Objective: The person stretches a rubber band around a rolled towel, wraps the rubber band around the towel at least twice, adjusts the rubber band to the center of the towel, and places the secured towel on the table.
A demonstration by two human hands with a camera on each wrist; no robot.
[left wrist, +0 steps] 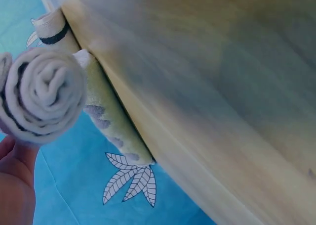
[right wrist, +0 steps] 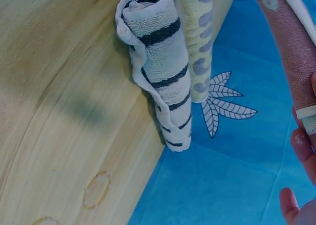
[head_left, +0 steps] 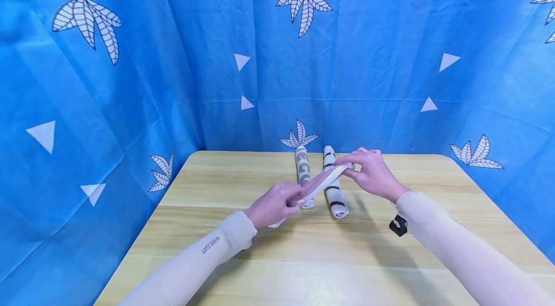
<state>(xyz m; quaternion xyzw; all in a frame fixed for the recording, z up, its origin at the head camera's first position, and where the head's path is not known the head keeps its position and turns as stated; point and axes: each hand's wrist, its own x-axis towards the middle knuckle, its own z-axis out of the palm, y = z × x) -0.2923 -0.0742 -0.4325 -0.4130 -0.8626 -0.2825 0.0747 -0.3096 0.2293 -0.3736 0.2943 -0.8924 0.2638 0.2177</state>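
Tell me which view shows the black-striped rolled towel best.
The right wrist view: the black-striped rolled towel lies whole and close on the table. The head view shows it small, partly hidden; the left wrist view only its tip.

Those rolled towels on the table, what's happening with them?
A person holds a rolled pink and white towel in the air, the left hand gripping one end and the right hand the other. Beneath it, a black-striped roll and a grey-lettered roll lie side by side on the wooden table.
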